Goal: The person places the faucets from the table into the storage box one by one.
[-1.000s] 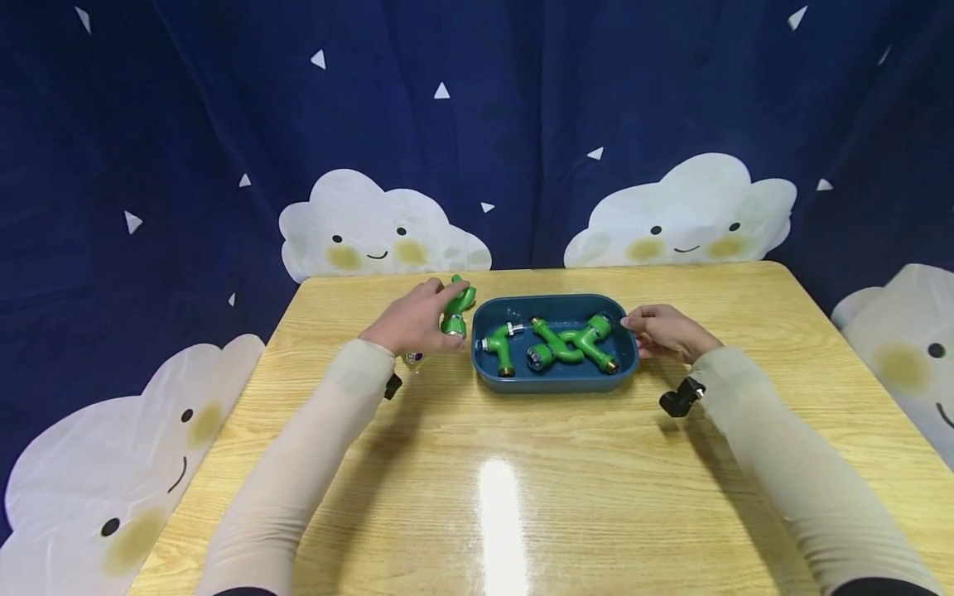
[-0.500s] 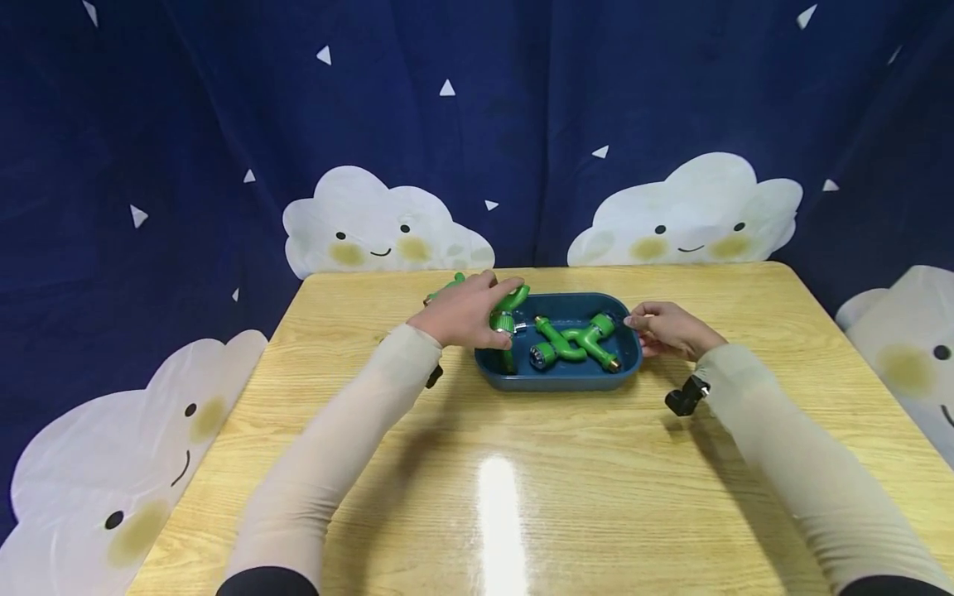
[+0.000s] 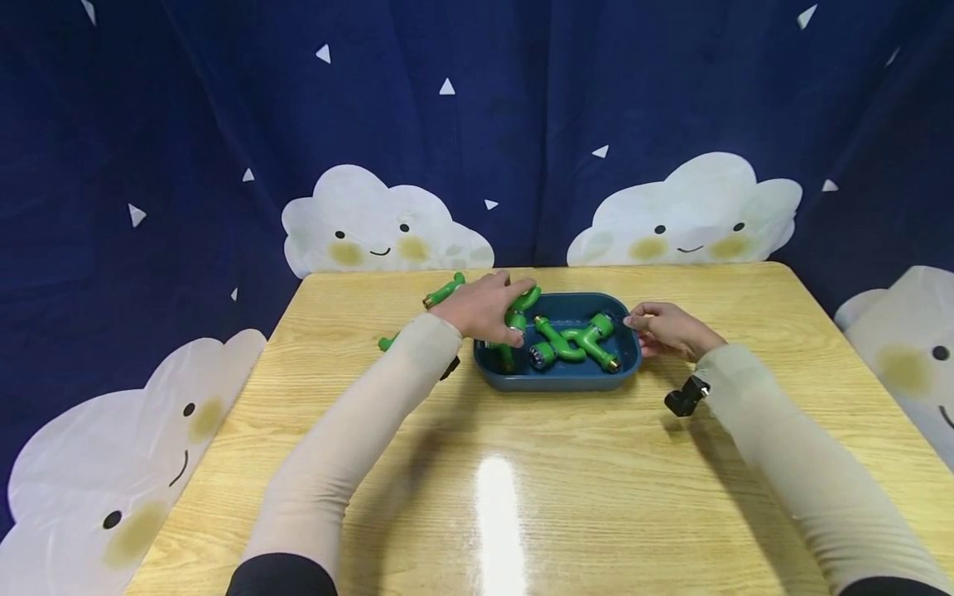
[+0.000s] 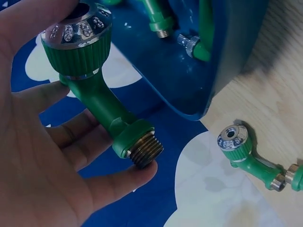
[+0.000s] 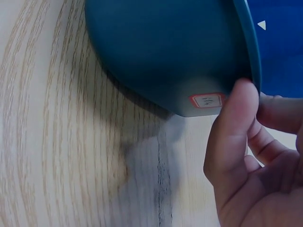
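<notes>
My left hand [image 3: 483, 306] is over the left end of a dark blue plastic bin [image 3: 555, 383], gripping a green tap [image 4: 94, 97]. This tap has a ribbed collar, a chrome ring and a brass threaded end. In the left wrist view, the thumb lies over the chrome top and the fingers curl along the body. Inside the bin lie several more green taps [image 3: 596, 335]; the leftmost is partly covered by my hand. My right hand [image 3: 667, 329] pinches the bin's right rim between thumb and fingers, beside a small red-bordered label [image 5: 207, 100].
On the wooden table [image 3: 596, 488], left of the bin, a green tap [image 3: 445, 291] lies toward the back. Another green piece [image 3: 387, 342] shows partly behind my left sleeve. A dark blue curtain [image 3: 522, 108] with clouds hangs behind the table.
My left hand has carried the held tap rightward from the table to over the bin's left end. The right hand stays on the rim. Green pieces on the table have come into view.
</notes>
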